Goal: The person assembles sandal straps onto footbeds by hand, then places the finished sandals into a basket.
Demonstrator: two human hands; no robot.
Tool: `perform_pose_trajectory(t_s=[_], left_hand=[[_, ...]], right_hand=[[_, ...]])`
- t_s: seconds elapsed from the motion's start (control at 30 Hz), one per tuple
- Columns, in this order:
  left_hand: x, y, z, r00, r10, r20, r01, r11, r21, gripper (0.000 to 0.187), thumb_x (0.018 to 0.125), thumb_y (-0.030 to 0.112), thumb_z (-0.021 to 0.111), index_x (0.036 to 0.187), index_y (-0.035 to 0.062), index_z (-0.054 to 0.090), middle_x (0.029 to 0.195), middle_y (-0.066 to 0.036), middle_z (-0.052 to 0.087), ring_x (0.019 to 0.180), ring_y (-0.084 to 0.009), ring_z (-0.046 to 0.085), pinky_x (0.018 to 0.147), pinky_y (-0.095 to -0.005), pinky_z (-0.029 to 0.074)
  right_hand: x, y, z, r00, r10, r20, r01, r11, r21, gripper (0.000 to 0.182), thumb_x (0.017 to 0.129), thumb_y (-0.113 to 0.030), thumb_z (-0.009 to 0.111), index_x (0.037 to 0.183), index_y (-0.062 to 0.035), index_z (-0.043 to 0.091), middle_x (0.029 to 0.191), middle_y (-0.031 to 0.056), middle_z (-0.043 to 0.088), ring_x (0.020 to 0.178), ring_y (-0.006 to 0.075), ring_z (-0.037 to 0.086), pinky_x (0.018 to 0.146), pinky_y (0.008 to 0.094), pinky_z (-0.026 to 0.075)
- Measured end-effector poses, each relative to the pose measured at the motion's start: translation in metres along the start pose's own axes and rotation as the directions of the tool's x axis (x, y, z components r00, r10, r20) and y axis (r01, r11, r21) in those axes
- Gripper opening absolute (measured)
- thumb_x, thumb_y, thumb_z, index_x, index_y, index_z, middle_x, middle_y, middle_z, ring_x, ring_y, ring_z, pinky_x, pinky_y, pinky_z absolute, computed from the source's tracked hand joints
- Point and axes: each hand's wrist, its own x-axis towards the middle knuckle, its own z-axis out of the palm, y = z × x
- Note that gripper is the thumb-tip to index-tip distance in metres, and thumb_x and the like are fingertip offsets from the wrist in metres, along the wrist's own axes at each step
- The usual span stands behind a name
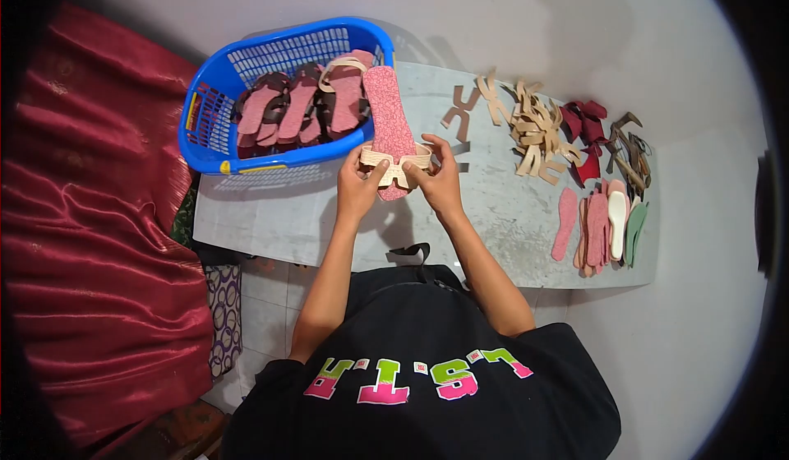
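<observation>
Between my two hands is a sandal (pixel 389 110), made of a pink speckled sole with a cream woven strap (pixel 398 175) across its lower end. My left hand (pixel 357 187) grips the strap's left side, thumb on top. On the right side, my right hand (pixel 437 182) grips it the same way, its thumb pressing near the strap's middle. The sole points away from me, above the table, and its upper end overlaps the basket's right edge in view. The fingers underneath are partly hidden.
A blue basket (pixel 191 135) holding several pink-soled sandals (pixel 297 113) stands at the table's (pixel 493 230) left. On the right lie beige strap pieces (pixel 538 123), dark red pieces (pixel 585 123), loose soles (pixel 598 230) and hand tools (pixel 631 160). Red cloth (pixel 107 213) hangs at left.
</observation>
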Motion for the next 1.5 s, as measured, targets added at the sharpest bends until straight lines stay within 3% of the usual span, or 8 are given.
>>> perform_pose_trajectory(t_s=[0.13, 0.4, 0.77, 0.9, 0.97, 1.03, 1.1, 1.5], left_hand=[[0.027, 0.025, -0.049, 0.999, 0.010, 0.049, -0.009, 0.999, -0.037, 0.042, 0.091, 0.009, 0.067, 0.127, -0.0050, 0.051, 0.108, -0.011, 0.065, 0.093, -0.0136, 0.065, 0.078, -0.0283, 0.057], [0.086, 0.060, -0.127, 0.994, -0.041, 0.104, 0.041, 0.999, 0.003, 0.044, 0.091, 0.010, 0.067, 0.130, -0.0054, 0.051, 0.109, -0.010, 0.065, 0.093, -0.0120, 0.064, 0.080, -0.0269, 0.054], [0.188, 0.038, -0.128, 0.956, -0.136, 0.259, 0.096, 0.982, 0.160, 0.039, 0.090, 0.016, 0.069, 0.121, -0.0046, 0.058, 0.104, -0.009, 0.065, 0.087, -0.0116, 0.063, 0.074, -0.0260, 0.053], [0.198, -0.006, -0.122, 0.998, 0.006, 0.067, -0.034, 0.901, 0.433, 0.057, 0.082, 0.019, 0.077, 0.127, -0.0047, 0.050, 0.106, -0.017, 0.064, 0.089, -0.0191, 0.066, 0.075, -0.0301, 0.056], [0.196, -0.010, -0.121, 0.999, -0.023, 0.036, 0.004, 0.885, 0.466, 0.055, 0.082, 0.019, 0.077, 0.123, -0.0034, 0.048, 0.107, -0.018, 0.063, 0.087, -0.0194, 0.066, 0.075, -0.0306, 0.056], [0.197, -0.022, -0.121, 0.999, -0.009, 0.046, -0.014, 0.881, 0.472, 0.055, 0.082, 0.020, 0.078, 0.122, -0.0028, 0.048, 0.108, -0.018, 0.063, 0.086, -0.0191, 0.066, 0.074, -0.0309, 0.056], [0.198, -0.022, -0.121, 0.999, 0.015, 0.051, -0.037, 0.876, 0.480, 0.054, 0.082, 0.020, 0.078, 0.121, -0.0021, 0.048, 0.109, -0.019, 0.063, 0.085, -0.0188, 0.066, 0.073, -0.0312, 0.056], [0.179, -0.013, -0.133, 0.998, -0.008, 0.056, -0.020, 0.877, 0.480, 0.050, 0.079, 0.026, 0.079, 0.118, 0.0003, 0.059, 0.105, -0.017, 0.067, 0.087, -0.0229, 0.069, 0.077, -0.0338, 0.053]], right_hand=[[0.021, -0.001, 0.051, 1.000, -0.030, 0.000, 0.030, 0.999, -0.018, 0.055, 0.080, -0.017, 0.078, 0.124, 0.0001, 0.052, 0.114, 0.0153, 0.061, 0.082, 0.0172, 0.067, 0.069, 0.0294, 0.056], [0.070, -0.003, 0.129, 0.991, -0.111, 0.078, 0.121, 0.982, -0.144, 0.052, 0.081, -0.014, 0.076, 0.125, 0.0021, 0.053, 0.112, 0.0161, 0.064, 0.091, 0.0198, 0.066, 0.078, 0.0301, 0.054], [0.138, -0.016, 0.135, 0.999, -0.031, -0.041, 0.012, 0.917, -0.399, 0.056, 0.078, -0.012, 0.074, 0.127, 0.0061, 0.052, 0.112, 0.0240, 0.066, 0.101, 0.0307, 0.067, 0.086, 0.0366, 0.053], [0.147, 0.007, 0.129, 0.997, 0.007, -0.071, -0.050, 0.785, -0.617, 0.055, 0.073, -0.010, 0.069, 0.122, 0.0102, 0.053, 0.105, 0.0291, 0.064, 0.102, 0.0421, 0.062, 0.092, 0.0419, 0.050], [0.149, 0.022, 0.126, 0.949, -0.311, 0.051, 0.239, 0.603, -0.761, 0.049, 0.072, -0.009, 0.067, 0.115, 0.0102, 0.054, 0.095, 0.0287, 0.062, 0.108, 0.0432, 0.056, 0.095, 0.0424, 0.047], [0.146, 0.020, 0.128, 0.962, -0.267, 0.050, 0.219, 0.654, -0.724, 0.036, 0.071, -0.005, 0.065, 0.102, 0.0112, 0.058, 0.089, 0.0289, 0.059, 0.109, 0.0436, 0.052, 0.098, 0.0450, 0.044], [0.147, 0.021, 0.130, 0.895, -0.401, 0.196, 0.383, 0.465, -0.798, 0.023, 0.073, -0.004, 0.063, 0.090, 0.0112, 0.060, 0.087, 0.0279, 0.060, 0.103, 0.0422, 0.054, 0.092, 0.0479, 0.044], [0.139, 0.013, 0.124, 0.956, -0.124, 0.266, 0.292, 0.316, -0.903, 0.023, 0.077, -0.017, 0.061, 0.089, 0.0016, 0.065, 0.080, 0.0209, 0.067, 0.083, 0.0371, 0.063, 0.079, 0.0462, 0.044]])
